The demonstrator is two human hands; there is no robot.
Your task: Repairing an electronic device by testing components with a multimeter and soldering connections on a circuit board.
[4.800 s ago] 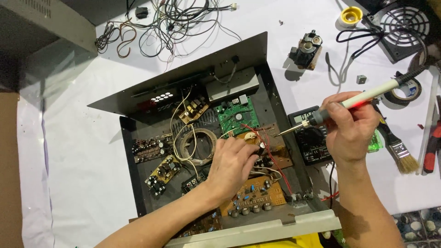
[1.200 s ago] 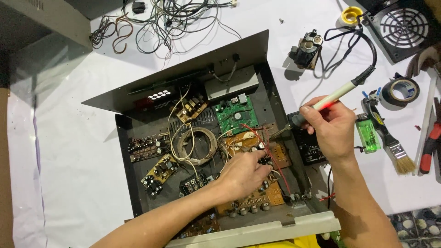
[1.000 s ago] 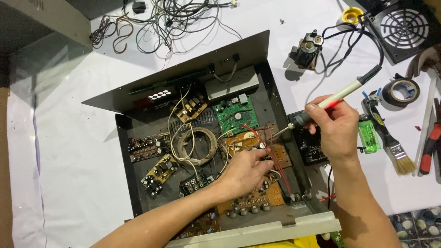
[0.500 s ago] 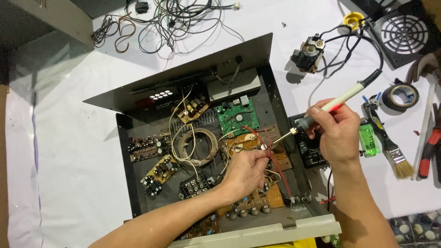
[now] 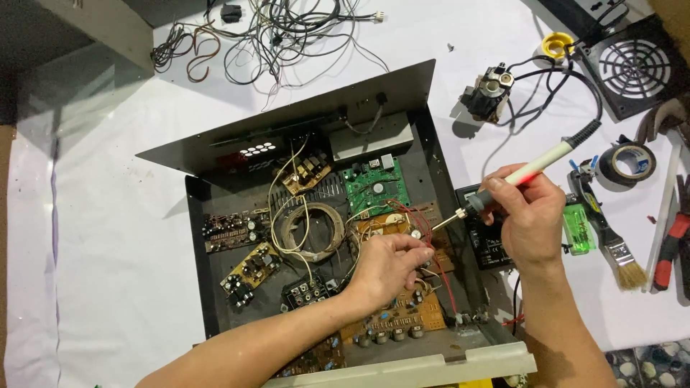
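Note:
An opened black metal amplifier chassis point(image 5: 215, 287) lies on a white sheet, holding a green circuit board point(image 5: 374, 188), brown boards and a coil of pale wire point(image 5: 310, 231). My left hand point(image 5: 392, 266) rests inside it on a brown board, its fingertips pinched on thin red wires point(image 5: 425, 230). My right hand point(image 5: 528, 215) grips a soldering iron point(image 5: 528, 172) with a white and red handle. The iron's tip points left and sits just above my left fingertips.
A tangle of loose wires point(image 5: 280, 32) lies at the back. To the right are a small motor part point(image 5: 489, 90), a black fan grille point(image 5: 636, 68), a tape roll point(image 5: 629, 164), a green lighter point(image 5: 578, 228), a paintbrush point(image 5: 618, 251) and red-handled pliers point(image 5: 672, 244).
The soldering iron has come down and left from over the chassis edge until its tip is close to my left fingers. My left hand has stayed on the brown board.

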